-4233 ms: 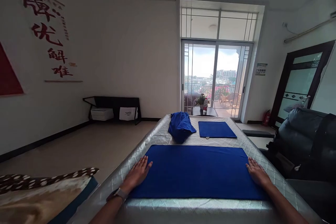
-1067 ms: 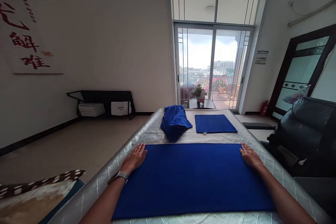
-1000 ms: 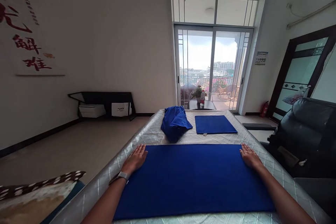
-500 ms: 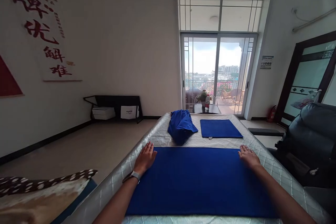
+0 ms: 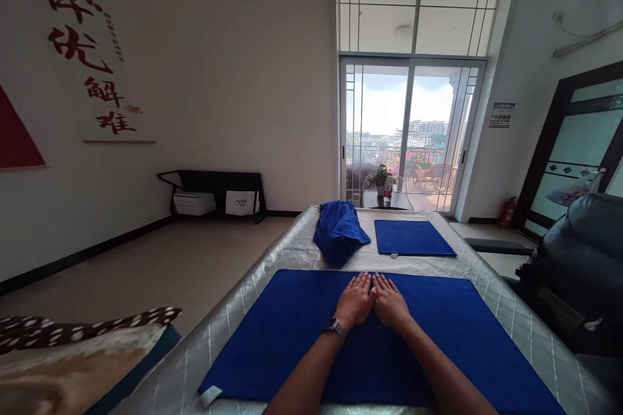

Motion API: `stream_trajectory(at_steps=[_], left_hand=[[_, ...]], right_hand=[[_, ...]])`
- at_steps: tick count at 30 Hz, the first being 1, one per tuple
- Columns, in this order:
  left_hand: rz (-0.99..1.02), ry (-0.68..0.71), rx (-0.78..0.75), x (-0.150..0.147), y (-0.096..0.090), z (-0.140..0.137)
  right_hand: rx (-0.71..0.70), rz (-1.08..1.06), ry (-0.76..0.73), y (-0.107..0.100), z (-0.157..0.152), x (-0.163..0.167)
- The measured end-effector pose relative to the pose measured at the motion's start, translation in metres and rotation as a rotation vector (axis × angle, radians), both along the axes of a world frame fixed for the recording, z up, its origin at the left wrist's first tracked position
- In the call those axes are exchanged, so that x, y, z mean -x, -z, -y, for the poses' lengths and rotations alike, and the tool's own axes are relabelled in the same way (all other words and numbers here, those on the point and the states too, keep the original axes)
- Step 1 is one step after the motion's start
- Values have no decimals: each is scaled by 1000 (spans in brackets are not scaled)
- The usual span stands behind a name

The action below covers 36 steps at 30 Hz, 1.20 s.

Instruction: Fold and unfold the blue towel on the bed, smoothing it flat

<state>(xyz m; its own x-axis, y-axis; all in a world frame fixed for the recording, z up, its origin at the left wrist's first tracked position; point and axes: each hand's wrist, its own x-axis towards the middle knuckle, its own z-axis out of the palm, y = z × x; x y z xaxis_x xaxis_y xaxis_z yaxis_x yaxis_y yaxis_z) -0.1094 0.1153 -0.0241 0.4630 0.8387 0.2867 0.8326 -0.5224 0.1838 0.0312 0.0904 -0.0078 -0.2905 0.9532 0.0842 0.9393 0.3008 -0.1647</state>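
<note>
A large blue cloth [image 5: 272, 337] lies flat across the near part of the table, with a small white label [image 5: 211, 395] at its near left corner. My left hand [image 5: 356, 301] rests palm down on it, close to the middle of the far edge, fingers stretched out. Right beside it lies my right hand [image 5: 389, 301], also flat on the cloth, the two hands touching or nearly so. Beyond them sit a crumpled pile of blue cloth [image 5: 339, 233] and a smaller blue cloth [image 5: 413, 237] laid out flat.
A silvery quilted cover [image 5: 296, 240] spreads over the table. At the right stands a black padded chair [image 5: 584, 259]; at the lower left is a polka-dot fabric [image 5: 92, 331]. A low black rack [image 5: 219, 188] is by the wall. Past the table's far end stands a bottle [image 5: 388, 188].
Both hands have moved inward from the cloth's left and right edges to its middle. More of the cloth's sides and the near left label now show. The view has shifted slightly.
</note>
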Motion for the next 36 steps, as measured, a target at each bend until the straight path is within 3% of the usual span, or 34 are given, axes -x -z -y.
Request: stream_trajectory(at_steps=[4,7,9,15,17,19,24,29,33,36], left_hand=[[-12,21,35,2,-3,0],[-29,-6,48,22,-6,-5],[-36,-75,46,59,-6,-11],[-65,-458,87,231,11,-39],[-57,-483,65,262,19,-45],[-53,-491,38,272,25,-48],[-97,-490,56,261,23,-46],[-139,-567,64,240,-4,-33],[-70,-479,-51,168,-30,-13],[-28,-209,-76,87,-34,6]], right_hand=[[22,-6,50,-3,-1,-2],[39,5,159,-5,-1,-28],[38,26,252,-4,-1,-70],[31,89,548,15,7,-244],[3,95,545,24,8,-276],[-24,101,546,31,7,-287],[-18,126,581,26,9,-272],[-93,171,628,-9,19,-238],[-154,111,411,-33,25,-161],[-82,16,259,-33,29,-83]])
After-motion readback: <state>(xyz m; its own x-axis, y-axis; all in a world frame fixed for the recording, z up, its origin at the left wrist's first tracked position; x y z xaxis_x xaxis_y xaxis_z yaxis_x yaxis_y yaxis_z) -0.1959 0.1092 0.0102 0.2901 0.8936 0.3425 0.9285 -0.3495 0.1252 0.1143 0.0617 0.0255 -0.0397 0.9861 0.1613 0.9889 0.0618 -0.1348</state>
